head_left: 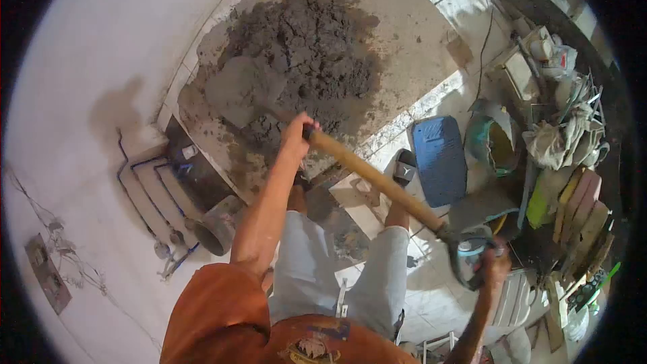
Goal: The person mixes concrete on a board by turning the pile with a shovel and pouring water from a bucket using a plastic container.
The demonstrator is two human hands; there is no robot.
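I hold a shovel [377,178] slantwise across my body, its wooden shaft running from upper left to lower right. My left hand [298,133] is wrapped round the shaft close to the blade end. At the other end, my right hand [497,264] grips the dark D-shaped handle. The blade [237,87], coated in grey, lies at the left side of a heap of wet grey mortar [317,47]. Whether mortar sits on the blade is hard to tell. Under the heap is a flat tan board [418,34] smeared with mortar.
A blue tub lid or board [439,162] lies right of my feet, near a dark sandal [404,167]. Beyond are a mortar-stained bucket [495,141], rags [556,138] and stacked offcuts [579,216]. On the left, blue pipes [138,192] stick out by a grey bucket [219,226].
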